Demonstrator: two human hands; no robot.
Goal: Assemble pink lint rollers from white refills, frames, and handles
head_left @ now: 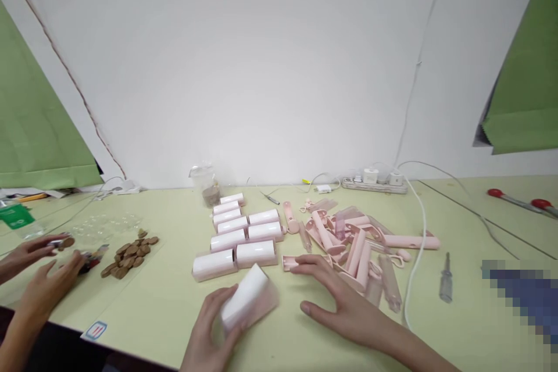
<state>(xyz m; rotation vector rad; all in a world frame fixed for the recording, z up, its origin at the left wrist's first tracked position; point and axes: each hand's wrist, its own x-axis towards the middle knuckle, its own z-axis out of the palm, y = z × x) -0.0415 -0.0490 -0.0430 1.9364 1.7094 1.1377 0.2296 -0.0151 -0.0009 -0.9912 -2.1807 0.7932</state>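
My left hand (pixel 209 331) grips a white and pink roller piece (pixel 248 299) just above the pale green table (pixel 165 308), near its front edge. My right hand (pixel 340 299) lies flat with fingers spread, its fingertips touching a small pink part (pixel 290 263). Right beside that hand is a heap of pink handles and clear covers (pixel 355 241). Behind my left hand, several white rollers (pixel 238 238) lie in two rows.
At the far left another person's two hands (pixel 39 267) work over brown discs (pixel 131 253) and a clear blister tray (pixel 102 225). A power strip (pixel 375 183) with a white cable (pixel 414 256) sits at the back. A screwdriver (pixel 445 279) lies right; a jar (pixel 208 186) stands behind the rollers.
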